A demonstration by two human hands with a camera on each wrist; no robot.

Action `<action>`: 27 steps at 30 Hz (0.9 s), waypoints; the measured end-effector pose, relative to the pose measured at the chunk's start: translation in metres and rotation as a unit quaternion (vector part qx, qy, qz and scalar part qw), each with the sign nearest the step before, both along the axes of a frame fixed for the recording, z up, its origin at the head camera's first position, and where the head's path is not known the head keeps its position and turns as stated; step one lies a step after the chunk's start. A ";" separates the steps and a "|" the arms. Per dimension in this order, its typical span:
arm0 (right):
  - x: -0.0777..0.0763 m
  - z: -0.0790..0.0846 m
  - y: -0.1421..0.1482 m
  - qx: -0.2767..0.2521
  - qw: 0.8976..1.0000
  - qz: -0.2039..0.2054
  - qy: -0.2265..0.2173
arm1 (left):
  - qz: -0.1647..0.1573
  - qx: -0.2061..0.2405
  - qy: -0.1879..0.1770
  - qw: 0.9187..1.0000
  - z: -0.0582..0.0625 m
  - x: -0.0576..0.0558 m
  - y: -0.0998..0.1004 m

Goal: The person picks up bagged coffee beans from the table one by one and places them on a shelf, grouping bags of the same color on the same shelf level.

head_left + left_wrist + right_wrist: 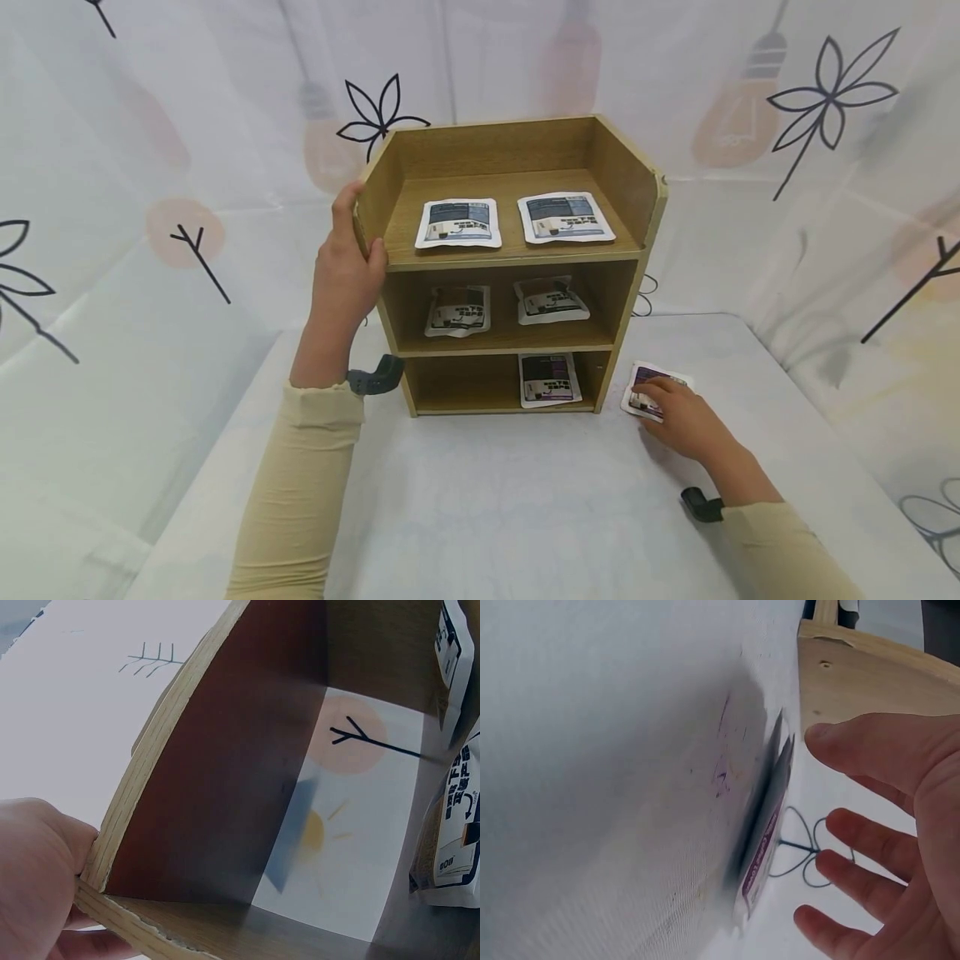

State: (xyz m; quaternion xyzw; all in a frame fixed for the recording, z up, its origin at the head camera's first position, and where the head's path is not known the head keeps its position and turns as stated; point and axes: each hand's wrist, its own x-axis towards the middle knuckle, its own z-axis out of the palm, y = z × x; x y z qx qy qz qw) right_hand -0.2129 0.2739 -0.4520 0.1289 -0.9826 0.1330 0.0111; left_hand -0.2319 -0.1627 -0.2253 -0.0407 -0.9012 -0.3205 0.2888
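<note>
A small wooden shelf [498, 262] with three levels stands upright on the table. My left hand [347, 279] grips the edge of its upper left side, the thumb toward the front; the left wrist view shows the hand [34, 877] at the corner of the side panel [217, 765]. Right of the shelf, a flat white packet with a purple label [647, 372] lies on the table. My right hand [686, 425] is over this packet and partly hides it. In the right wrist view the fingers are spread, apart from the packet [761, 862].
Two blue-labelled packets [459, 223] lie on the top level. Two darker-labelled packets [551, 300] are on the middle one. A purple-labelled packet [550, 379] leans at the right of the bottom level. White patterned sheeting [247, 158] hangs behind the white table [510, 508].
</note>
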 end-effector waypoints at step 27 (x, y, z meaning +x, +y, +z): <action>-0.010 -0.002 0.011 0.033 0.999 -0.013 -0.012 | 0.003 0.001 -0.001 1.000 -0.001 -0.001 0.000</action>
